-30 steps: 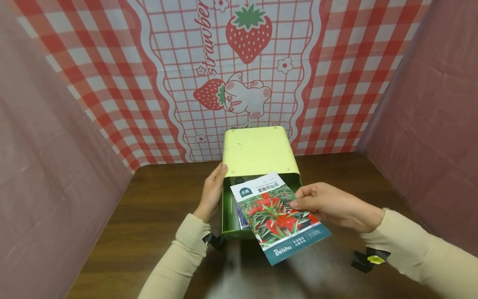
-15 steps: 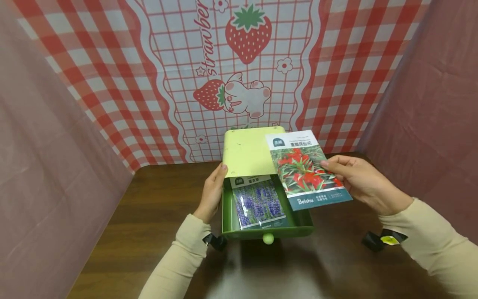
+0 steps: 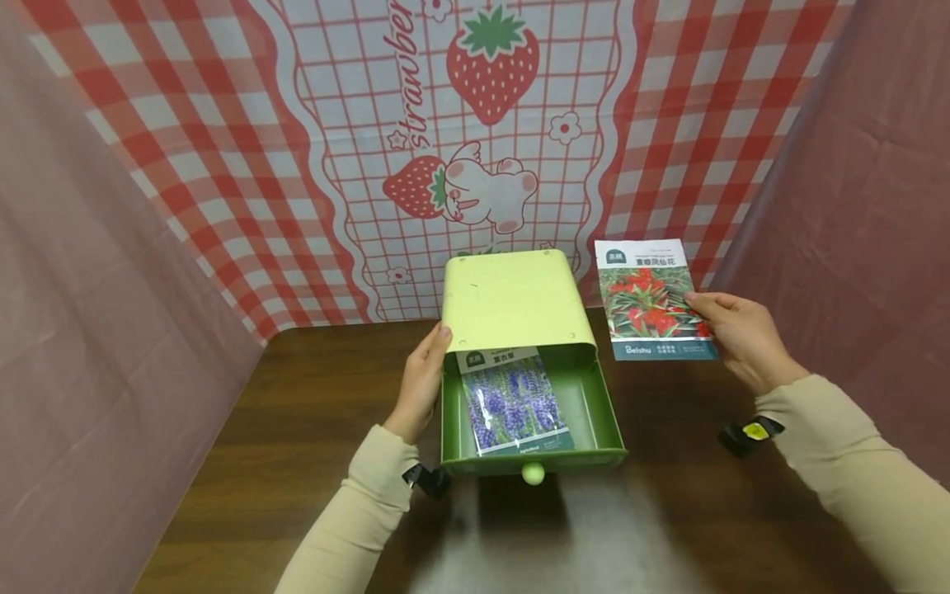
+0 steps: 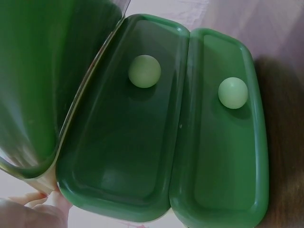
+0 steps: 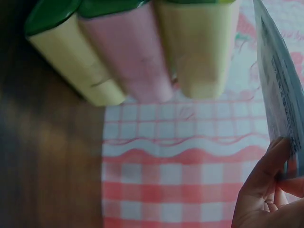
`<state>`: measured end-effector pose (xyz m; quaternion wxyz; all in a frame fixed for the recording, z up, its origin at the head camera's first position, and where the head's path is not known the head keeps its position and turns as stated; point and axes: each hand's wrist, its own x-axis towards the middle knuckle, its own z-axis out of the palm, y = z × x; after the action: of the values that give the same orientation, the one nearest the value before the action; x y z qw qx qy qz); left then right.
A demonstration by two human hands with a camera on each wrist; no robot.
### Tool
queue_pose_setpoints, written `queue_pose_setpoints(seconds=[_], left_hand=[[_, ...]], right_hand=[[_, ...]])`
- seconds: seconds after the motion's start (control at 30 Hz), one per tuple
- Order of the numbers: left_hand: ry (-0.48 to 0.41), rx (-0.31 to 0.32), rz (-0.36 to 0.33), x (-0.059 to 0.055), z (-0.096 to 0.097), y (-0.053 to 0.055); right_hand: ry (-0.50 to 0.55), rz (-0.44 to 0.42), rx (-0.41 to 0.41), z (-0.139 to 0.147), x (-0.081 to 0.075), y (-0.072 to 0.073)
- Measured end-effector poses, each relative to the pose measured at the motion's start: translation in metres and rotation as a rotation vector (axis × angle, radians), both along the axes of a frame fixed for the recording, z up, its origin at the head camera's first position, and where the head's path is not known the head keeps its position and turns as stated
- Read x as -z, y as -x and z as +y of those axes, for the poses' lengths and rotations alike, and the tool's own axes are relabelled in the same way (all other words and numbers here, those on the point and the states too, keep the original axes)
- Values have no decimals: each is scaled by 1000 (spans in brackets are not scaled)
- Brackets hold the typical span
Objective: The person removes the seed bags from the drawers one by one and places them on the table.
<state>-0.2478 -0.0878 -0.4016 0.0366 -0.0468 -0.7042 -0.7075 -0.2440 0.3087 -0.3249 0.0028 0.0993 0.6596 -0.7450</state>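
Note:
My right hand (image 3: pixel 753 338) pinches a seed packet (image 3: pixel 646 289) with red flowers by its right edge, held up to the right of a light yellow drawer unit (image 3: pixel 512 301). In the right wrist view, that seed packet (image 5: pixel 280 90) shows nearly edge-on. The top green drawer (image 3: pixel 590 404) stands pulled out, with a second seed packet (image 3: pixel 515 404) of purple flowers lying inside. My left hand (image 3: pixel 419 384) rests against the unit's left side near its front edge. Below the pulled-out drawer, two closed drawers (image 4: pixel 126 133) with round knobs (image 4: pixel 145 71) appear in the left wrist view.
The drawer unit's stacked yellow and pink tiers (image 5: pixel 128 52) show in the right wrist view. It stands on a dark wooden table (image 3: pixel 297 429). Behind is a strawberry-printed checked cloth (image 3: pixel 675 124); pinkish curtains (image 3: pixel 853 206) flank both sides.
My right hand has lifted the red-flower packet from over the drawer, up and to the right, uncovering the purple-flower packet and the drawer's knob. The left hand has stayed in place.

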Motion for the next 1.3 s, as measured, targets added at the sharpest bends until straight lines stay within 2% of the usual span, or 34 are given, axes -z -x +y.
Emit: queue_pose_setpoints(seconds=[0.17,0.27,0.43,0.53,0.67,0.77,0.97,1.13,1.3], left_hand=[[3,-5,0,0,0,1],[6,-9,-1,1,0,1],[11,-9,4,2,0,2],[16,-10,7,2,0,1],[13,-11,8,1,-1,1],[13,-9,10,2,-1,1],[16,-16,2,2,0,2],[13,-15,2,3,-1,2],[13,-8,6,3,0,2]], right_hand=[[-103,15,111,3,28,18],[-209,4,157,2,48,28],[-370,-53,211,-3,82,44],[-367,-87,244,-7,99,52],[-303,-101,275,-11,117,60],[-301,-98,286,-14,129,63],[-388,-71,298,-23,146,68],[-505,-27,295,-29,153,70],[-583,-37,262,-28,158,73]])
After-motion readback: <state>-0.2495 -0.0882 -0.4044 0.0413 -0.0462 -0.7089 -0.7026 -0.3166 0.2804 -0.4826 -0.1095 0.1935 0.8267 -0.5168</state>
